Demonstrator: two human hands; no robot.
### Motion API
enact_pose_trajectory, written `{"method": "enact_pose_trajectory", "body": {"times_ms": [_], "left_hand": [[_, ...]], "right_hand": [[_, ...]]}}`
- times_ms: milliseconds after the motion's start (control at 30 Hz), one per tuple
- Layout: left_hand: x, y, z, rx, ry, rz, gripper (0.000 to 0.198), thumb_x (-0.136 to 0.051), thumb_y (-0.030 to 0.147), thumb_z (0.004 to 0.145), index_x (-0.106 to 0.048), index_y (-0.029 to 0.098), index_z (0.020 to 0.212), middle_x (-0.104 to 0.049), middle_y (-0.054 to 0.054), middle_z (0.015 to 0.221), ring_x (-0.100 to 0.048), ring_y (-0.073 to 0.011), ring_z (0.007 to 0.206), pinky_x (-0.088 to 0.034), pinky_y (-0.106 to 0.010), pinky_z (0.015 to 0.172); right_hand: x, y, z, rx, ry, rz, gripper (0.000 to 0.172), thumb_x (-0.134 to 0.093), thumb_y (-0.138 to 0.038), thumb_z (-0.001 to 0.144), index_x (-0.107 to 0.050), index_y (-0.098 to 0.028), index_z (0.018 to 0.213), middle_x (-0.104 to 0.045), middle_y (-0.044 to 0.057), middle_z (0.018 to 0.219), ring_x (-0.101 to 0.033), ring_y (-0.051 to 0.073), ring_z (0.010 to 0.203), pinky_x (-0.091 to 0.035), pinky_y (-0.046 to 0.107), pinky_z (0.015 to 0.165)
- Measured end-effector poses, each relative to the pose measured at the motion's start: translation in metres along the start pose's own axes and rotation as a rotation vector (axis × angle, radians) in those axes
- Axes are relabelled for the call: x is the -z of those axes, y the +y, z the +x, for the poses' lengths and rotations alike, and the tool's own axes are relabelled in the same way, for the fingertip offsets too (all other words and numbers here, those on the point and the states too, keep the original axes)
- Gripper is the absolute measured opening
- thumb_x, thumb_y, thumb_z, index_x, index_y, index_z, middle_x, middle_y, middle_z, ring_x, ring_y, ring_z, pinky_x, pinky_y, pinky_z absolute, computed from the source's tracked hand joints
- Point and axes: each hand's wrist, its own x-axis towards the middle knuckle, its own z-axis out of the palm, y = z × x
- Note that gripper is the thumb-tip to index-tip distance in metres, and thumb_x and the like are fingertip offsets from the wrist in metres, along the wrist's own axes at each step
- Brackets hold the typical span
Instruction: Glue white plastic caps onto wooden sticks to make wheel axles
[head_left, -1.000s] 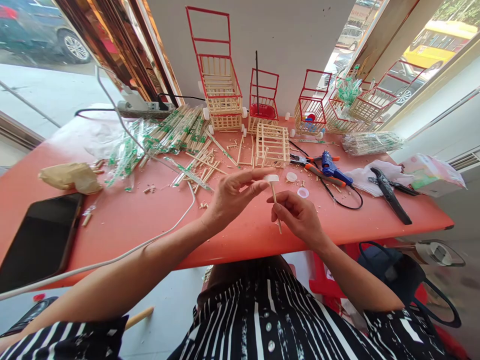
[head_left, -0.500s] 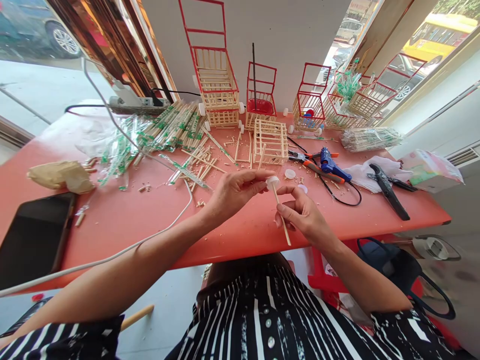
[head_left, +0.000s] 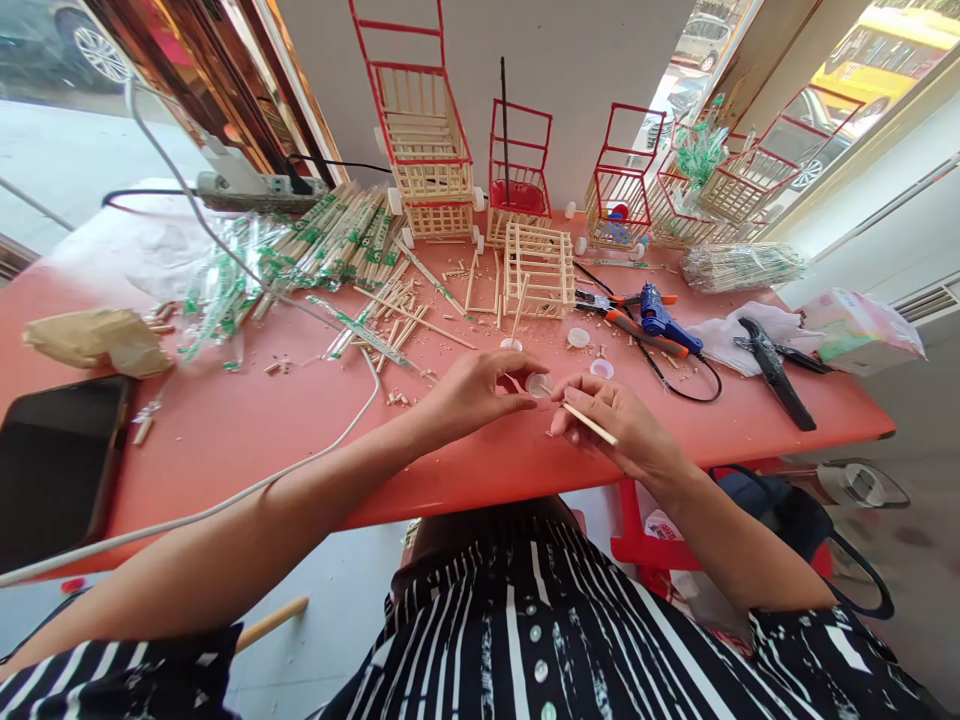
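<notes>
My left hand has its thumb and fingertips at the rim of a small white plastic cap, its open side turned towards me. Pinched in the fingers of my right hand is a thin wooden stick, its far tip pointing at the cap; whether it touches the inside is hard to see. Just beyond, two more white caps lie on the table, and another cap sits at the foot of a leaning stick. Behind them stands a small wooden stick basket frame.
Loose sticks and wrapped chopsticks lie left on the red table. Pliers, a blue glue gun and its cord lie right. Red-trimmed model carts line the wall. A white cable crosses near my left forearm.
The cap and stick have come down and towards the table. The stick has swung from steep to nearly level, and the cap now faces me.
</notes>
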Motion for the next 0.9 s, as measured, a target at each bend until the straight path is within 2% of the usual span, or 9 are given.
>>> {"method": "enact_pose_trajectory", "body": {"times_ms": [133,267,367,467,567,667,733,900], "left_hand": [[-0.002,-0.001,-0.001,0.015,0.004,0.175,0.020,-0.073,0.015,0.083,-0.078,0.019,0.102,-0.077,0.000,0.089,-0.069,-0.0149,0.079,-0.052,-0.025,0.074],[-0.002,-0.008,-0.001,-0.045,0.012,0.291,0.016,-0.076,0.017,0.083,-0.079,0.019,0.099,-0.076,-0.003,0.093,-0.067,-0.0214,0.094,-0.050,-0.033,0.089],[-0.001,-0.013,-0.001,-0.073,0.007,0.317,0.018,-0.076,0.019,0.085,-0.080,0.020,0.102,-0.074,-0.006,0.097,-0.065,-0.0242,0.100,-0.048,-0.038,0.095],[0.000,-0.014,-0.001,-0.086,-0.008,0.313,0.021,-0.077,0.019,0.085,-0.081,0.019,0.105,-0.073,-0.006,0.099,-0.065,-0.0247,0.102,-0.047,-0.040,0.098],[0.000,-0.013,-0.002,-0.080,0.006,0.312,0.017,-0.079,0.022,0.084,-0.081,0.021,0.100,-0.072,-0.006,0.101,-0.064,-0.0252,0.104,-0.047,-0.040,0.100],[-0.001,-0.012,-0.002,-0.073,0.020,0.322,0.015,-0.081,0.022,0.082,-0.082,0.023,0.097,-0.072,-0.005,0.101,-0.064,-0.0253,0.105,-0.048,-0.039,0.099],[-0.001,-0.012,-0.002,-0.067,0.016,0.334,0.015,-0.081,0.021,0.082,-0.082,0.023,0.097,-0.072,-0.006,0.102,-0.064,-0.0256,0.106,-0.048,-0.039,0.098],[-0.001,-0.011,-0.003,-0.056,0.016,0.359,0.017,-0.080,0.020,0.084,-0.082,0.023,0.101,-0.072,-0.006,0.101,-0.063,-0.0253,0.106,-0.049,-0.038,0.097]], "right_hand": [[0.002,-0.003,0.007,0.012,-0.019,0.040,0.029,-0.080,-0.040,0.083,-0.064,-0.018,0.094,-0.077,0.003,0.078,-0.063,0.010,0.059,-0.043,0.017,0.043],[0.006,-0.007,0.015,0.047,-0.075,-0.067,0.035,-0.080,-0.039,0.083,-0.061,-0.018,0.102,-0.079,0.005,0.087,-0.067,0.011,0.067,-0.049,0.018,0.048],[0.010,-0.008,0.022,0.107,-0.099,-0.258,0.038,-0.077,-0.047,0.087,-0.057,-0.019,0.105,-0.078,0.005,0.088,-0.066,0.012,0.065,-0.050,0.021,0.049],[0.012,-0.010,0.027,0.209,-0.060,-0.500,0.036,-0.066,-0.054,0.095,-0.057,-0.020,0.101,-0.075,0.003,0.078,-0.063,0.012,0.058,-0.047,0.024,0.052],[0.011,-0.015,0.031,0.371,0.021,-0.781,0.031,-0.062,-0.049,0.099,-0.062,-0.019,0.092,-0.071,0.000,0.072,-0.063,0.013,0.065,-0.047,0.026,0.063],[0.010,-0.022,0.033,0.515,0.072,-1.047,0.032,-0.061,-0.043,0.101,-0.067,-0.017,0.083,-0.070,0.002,0.076,-0.059,0.012,0.069,-0.041,0.026,0.066],[0.010,-0.026,0.034,0.573,0.063,-1.132,0.031,-0.060,-0.039,0.102,-0.069,-0.017,0.082,-0.068,0.002,0.078,-0.054,0.012,0.068,-0.038,0.026,0.064],[0.010,-0.027,0.035,0.648,0.014,-1.205,0.028,-0.061,-0.033,0.101,-0.065,-0.017,0.079,-0.059,-0.002,0.069,-0.047,0.010,0.062,-0.034,0.025,0.061]]}}
